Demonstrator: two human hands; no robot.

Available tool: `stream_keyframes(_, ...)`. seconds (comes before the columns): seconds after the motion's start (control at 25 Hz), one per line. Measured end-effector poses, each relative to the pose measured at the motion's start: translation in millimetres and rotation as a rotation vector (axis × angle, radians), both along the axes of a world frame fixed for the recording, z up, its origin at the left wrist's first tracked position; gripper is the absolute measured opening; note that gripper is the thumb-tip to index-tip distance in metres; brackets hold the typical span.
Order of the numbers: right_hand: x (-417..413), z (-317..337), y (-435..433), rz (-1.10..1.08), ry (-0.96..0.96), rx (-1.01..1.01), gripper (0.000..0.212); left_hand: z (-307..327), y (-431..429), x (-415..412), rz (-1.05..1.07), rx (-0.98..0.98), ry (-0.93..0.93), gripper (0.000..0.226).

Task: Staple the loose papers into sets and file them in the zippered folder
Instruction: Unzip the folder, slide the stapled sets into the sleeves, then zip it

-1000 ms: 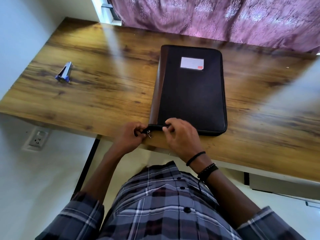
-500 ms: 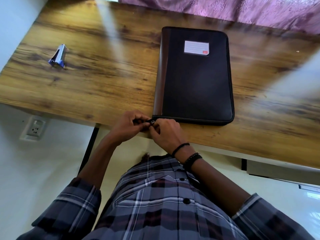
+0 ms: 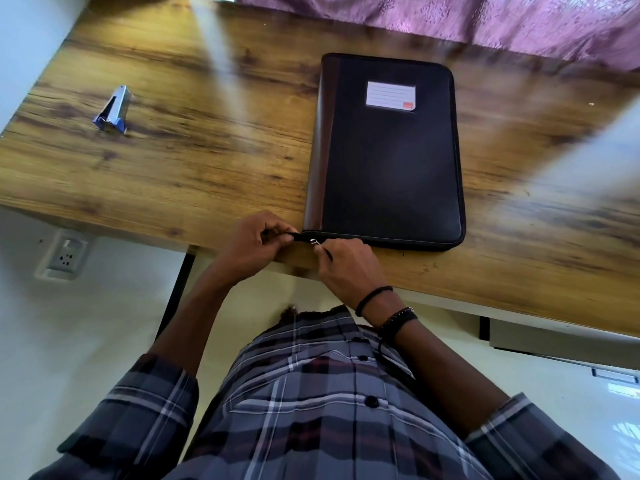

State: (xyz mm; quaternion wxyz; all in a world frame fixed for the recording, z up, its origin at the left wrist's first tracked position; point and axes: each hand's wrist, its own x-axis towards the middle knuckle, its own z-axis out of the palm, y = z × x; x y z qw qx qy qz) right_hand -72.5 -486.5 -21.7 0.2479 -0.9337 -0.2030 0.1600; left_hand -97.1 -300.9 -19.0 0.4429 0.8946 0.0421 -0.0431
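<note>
Zipper pull point(image 3: 314, 241) between right hand point(image 3: 349, 268) fingers point(image 3: 325, 250); left hand point(image 3: 256, 242) pinches folder point(image 3: 391, 161) zip tail point(image 3: 296, 236).

wood desk point(image 3: 207, 161) | purple curtain point(image 3: 485, 19) | wall socket point(image 3: 65, 258)

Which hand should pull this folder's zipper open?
Right. The right hand pinches the metal zipper pull, and the black zippered folder's near edge runs off to its side; the left hand pinches the corner tab.

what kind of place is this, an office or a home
Likely a home study corner: wood-grain desk against a purple patterned curtain, a wall socket below, stapler and zippered folder on top.
</note>
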Motion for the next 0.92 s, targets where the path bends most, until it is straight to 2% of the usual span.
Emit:
stream_keyframes(0.28,-0.9,1.5,-10.9,-0.019,-0.031,0.009,0.038,-1.3,-12.5,0.5,0.034,0.114,-0.073,0.015)
stream_keyframes(0.4,-1.6,2.0,-6.2,-0.028,-0.036,0.002,0.039,3.1,-18.1,-3.2,0.051,0.076,-0.04,0.013)
stream_keyframes(0.6,-3.9,-1.5,4.4,-0.006,-0.02,0.039,0.034,5.1,-21.1,-7.8,-0.099,-0.011,0.067,0.014)
stream_keyframes(0.72,0.3,-6.2,-13.4,-0.112,-0.048,0.041,0.037,3.4,-7.5,-10.2,-0.016,-0.008,0.045,0.014)
stream_keyframes(0.92,6.5,-10.0,-96.1,-0.301,-0.15,0.035,0.04,-4.3,27.9,-2.9,0.169,0.1,-0.02,0.017)
